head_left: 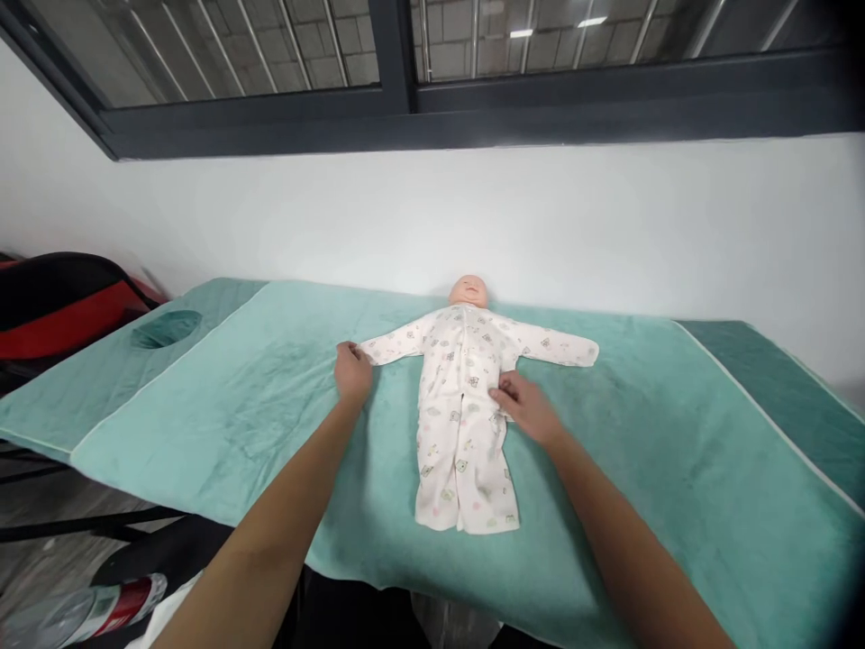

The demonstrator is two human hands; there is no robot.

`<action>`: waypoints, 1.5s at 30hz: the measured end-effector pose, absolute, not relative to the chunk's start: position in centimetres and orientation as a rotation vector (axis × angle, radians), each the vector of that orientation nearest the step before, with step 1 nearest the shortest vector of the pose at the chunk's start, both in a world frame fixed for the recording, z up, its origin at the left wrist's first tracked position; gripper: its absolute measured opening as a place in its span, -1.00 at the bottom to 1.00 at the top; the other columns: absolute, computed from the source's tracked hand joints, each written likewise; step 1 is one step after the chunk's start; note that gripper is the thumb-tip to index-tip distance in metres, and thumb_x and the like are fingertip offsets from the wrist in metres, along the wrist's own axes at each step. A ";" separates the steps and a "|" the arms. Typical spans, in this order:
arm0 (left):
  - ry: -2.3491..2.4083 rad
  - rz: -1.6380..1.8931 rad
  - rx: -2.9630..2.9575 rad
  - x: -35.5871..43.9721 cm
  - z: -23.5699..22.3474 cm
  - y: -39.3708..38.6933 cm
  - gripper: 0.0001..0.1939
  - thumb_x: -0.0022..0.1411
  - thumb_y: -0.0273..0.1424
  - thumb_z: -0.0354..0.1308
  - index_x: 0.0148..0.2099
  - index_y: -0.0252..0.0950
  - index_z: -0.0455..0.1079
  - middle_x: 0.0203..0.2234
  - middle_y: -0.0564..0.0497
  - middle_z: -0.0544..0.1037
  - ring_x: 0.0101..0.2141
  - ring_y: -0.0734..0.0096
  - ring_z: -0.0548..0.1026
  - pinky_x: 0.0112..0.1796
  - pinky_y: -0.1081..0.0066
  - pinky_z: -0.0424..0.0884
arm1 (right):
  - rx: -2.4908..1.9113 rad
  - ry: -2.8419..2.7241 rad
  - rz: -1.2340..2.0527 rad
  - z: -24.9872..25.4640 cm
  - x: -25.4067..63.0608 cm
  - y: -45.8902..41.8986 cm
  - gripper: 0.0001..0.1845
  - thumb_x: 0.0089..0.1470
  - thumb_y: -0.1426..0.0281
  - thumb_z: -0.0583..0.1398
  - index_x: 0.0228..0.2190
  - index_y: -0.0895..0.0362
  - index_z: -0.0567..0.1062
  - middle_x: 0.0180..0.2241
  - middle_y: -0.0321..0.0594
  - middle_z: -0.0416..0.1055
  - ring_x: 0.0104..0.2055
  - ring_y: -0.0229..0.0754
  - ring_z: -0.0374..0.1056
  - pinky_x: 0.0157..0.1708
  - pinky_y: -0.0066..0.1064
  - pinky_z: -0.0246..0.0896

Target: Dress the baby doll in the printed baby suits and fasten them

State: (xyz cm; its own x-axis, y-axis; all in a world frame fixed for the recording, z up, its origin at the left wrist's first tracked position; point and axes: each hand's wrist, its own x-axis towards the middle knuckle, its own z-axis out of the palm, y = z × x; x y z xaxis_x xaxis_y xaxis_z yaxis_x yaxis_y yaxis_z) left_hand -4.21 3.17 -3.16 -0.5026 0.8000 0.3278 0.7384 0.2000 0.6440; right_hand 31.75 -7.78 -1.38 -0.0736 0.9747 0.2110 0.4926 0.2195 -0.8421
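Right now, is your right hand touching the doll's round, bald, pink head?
Apart. The head camera's view shows the right hand at the white patterned shirt, well below the doll's head.

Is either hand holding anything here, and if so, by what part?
The left hand holds the white printed top at its sleeve cuff. The right hand touches its lower side edge; whether it grips cannot be told.
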 end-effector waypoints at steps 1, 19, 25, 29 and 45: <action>2.380 1.169 1.545 -4.2 -3.2 3.1 -0.78 0.30 -0.44 -0.02 -0.01 -0.25 0.24 -0.13 -0.18 0.51 -0.17 0.15 0.49 -0.24 0.30 0.31 | -1.355 -1.723 0.812 -1.3 31.2 -8.1 -0.66 0.12 0.04 0.17 -0.41 0.06 0.38 -0.56 -0.38 0.29 -0.49 -0.23 0.18 -0.44 -0.40 0.03; 2.494 0.902 1.931 -2.4 -2.8 2.3 -0.64 0.27 -0.53 -0.07 0.09 -0.32 0.30 0.14 -0.30 0.30 0.10 -0.08 0.31 0.00 0.11 0.26 | -1.208 -1.858 1.308 0.1 32.4 -8.9 -0.56 0.11 0.03 0.21 -0.59 0.09 0.46 -0.57 -0.30 0.44 -0.46 -0.20 0.37 -0.41 -0.40 0.19; 2.268 1.019 1.994 -0.4 2.1 4.4 -0.57 0.26 -0.58 -0.09 0.13 -0.29 0.36 0.10 -0.29 0.33 0.11 -0.07 0.30 0.03 0.03 0.23 | -1.032 -1.861 1.392 -0.3 33.1 -8.3 -0.58 0.15 0.04 0.17 -0.50 0.10 0.50 -0.49 -0.29 0.44 -0.41 -0.20 0.34 -0.36 -0.39 0.18; 1.917 0.953 2.211 6.2 5.6 7.3 -0.69 0.34 -0.42 0.00 0.05 -0.21 0.45 -0.07 -0.10 0.48 -0.12 0.27 0.48 -0.06 0.32 0.35 | -0.981 -1.844 1.417 -0.8 33.5 -8.2 -0.60 0.15 0.05 0.18 -0.47 0.11 0.51 -0.47 -0.29 0.43 -0.39 -0.20 0.33 -0.35 -0.39 0.18; 1.710 0.803 2.245 13.1 5.4 8.4 -0.77 0.21 -0.37 0.10 -0.13 -0.31 0.51 -0.11 -0.07 0.53 -0.14 0.31 0.49 -0.06 0.40 0.36 | -1.009 -1.783 1.455 -1.2 34.0 -7.8 -0.64 0.12 0.07 0.21 -0.39 0.12 0.50 -0.40 -0.27 0.46 -0.34 -0.20 0.35 -0.28 -0.35 0.24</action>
